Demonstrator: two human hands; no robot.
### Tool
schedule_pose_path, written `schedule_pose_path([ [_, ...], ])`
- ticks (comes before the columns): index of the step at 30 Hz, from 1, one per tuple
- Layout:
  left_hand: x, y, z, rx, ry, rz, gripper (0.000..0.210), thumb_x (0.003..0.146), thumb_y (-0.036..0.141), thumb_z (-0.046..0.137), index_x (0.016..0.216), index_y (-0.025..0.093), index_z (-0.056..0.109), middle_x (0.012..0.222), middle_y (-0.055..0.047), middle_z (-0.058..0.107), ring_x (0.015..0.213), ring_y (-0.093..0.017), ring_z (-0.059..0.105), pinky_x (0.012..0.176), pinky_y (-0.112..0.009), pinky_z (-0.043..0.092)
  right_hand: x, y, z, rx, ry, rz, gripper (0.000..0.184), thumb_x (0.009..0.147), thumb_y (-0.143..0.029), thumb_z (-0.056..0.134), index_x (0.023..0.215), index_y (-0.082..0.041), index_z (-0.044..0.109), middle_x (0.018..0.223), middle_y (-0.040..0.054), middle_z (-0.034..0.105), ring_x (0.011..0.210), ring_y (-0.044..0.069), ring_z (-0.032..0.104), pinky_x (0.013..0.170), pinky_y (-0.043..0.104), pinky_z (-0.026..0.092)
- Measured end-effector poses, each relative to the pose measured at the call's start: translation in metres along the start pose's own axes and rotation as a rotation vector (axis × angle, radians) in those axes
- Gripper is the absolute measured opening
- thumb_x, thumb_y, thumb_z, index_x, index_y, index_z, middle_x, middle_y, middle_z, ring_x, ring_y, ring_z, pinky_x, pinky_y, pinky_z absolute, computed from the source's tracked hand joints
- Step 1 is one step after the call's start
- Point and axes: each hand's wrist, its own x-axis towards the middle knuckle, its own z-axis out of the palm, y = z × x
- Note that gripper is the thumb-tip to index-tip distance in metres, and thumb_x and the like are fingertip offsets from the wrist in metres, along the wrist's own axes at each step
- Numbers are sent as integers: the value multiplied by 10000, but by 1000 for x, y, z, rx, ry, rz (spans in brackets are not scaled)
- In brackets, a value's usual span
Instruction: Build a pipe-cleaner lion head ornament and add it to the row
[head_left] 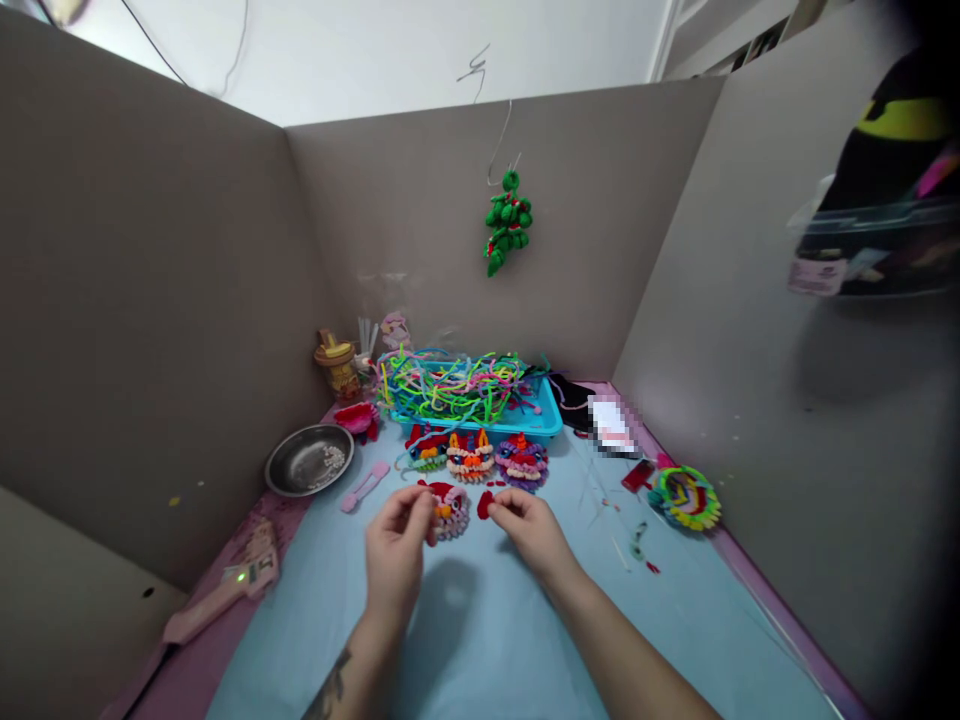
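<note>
On the near side of the blue tray [550, 414], I am pinching a small red piece [484, 506] between the thumb and forefinger of my right hand [534, 530], while my left hand [394, 530] is curling with its thumb and forefinger drawn close together, and I cannot tell whether they are gripping anything. Just past my left fingertips, in front of the tray, a red-and-lilac fuzzy face [454, 508] is showing. To the tray's right a yellow-green ring [703, 512] is lying, to its left a metal bowl [294, 466] is resting, three more fuzzy faces [471, 460] are lining its near edge, tangled strands [450, 390] are heaping inside it, and beyond it a green ornament [510, 220] is hanging
</note>
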Motion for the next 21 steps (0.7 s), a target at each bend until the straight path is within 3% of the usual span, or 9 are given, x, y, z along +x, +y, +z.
schedule_pose_path([
  [2,4,20,-26,25,76,20,254,733,378,631,834,151,580,594,23,551,479,-81,458,446,-181,364,0,0,-1,15,8,-2,183,669,-324,631,633,-145,614,547,-23,528,531,109,430,517,236,338],
  [5,7,40,-79,210,193,55,274,729,407,611,856,168,571,607,24,548,483,-92,458,449,-188,366,2,4,-2,25,19,-12,174,680,-313,626,645,-143,613,558,-26,525,538,104,426,521,231,336],
  [7,5,39,-119,533,246,54,305,724,431,579,883,171,586,694,-18,599,576,-144,532,500,-226,416,3,7,-3,21,9,-29,165,689,-302,621,651,-141,611,556,-33,513,540,100,419,524,228,331],
  [11,-7,15,-182,1337,129,39,381,748,367,465,1011,122,590,999,-155,625,859,-290,582,786,-407,438,5,12,-2,20,-6,-52,175,696,-308,616,655,-138,605,559,-36,512,536,93,412,521,224,325],
  [13,-14,3,-201,1632,97,6,408,765,322,417,1042,71,582,1051,-205,596,935,-339,554,846,-457,396,5,11,-2,29,-13,-57,190,692,-324,615,657,-137,612,557,-35,518,529,93,413,516,224,329],
  [15,-17,-3,-213,1751,43,-7,407,791,308,385,1069,78,573,1103,-205,569,972,-341,538,856,-444,389,4,9,-1,37,-20,-54,197,684,-331,615,653,-137,619,548,-37,517,520,92,412,510,221,332],
  [18,-13,-2,-225,1764,64,-69,382,806,380,397,1089,186,565,1102,-139,578,973,-336,532,809,-431,408,4,7,-1,41,-12,-34,190,676,-323,616,635,-138,612,526,-43,501,504,88,402,493,215,318],
  [21,-5,2,-233,1602,195,-145,376,718,457,519,1005,229,605,961,-110,631,889,-366,555,722,-449,424,5,8,-1,46,1,-38,184,672,-316,619,626,-139,605,518,-48,488,498,86,389,484,213,301],
])
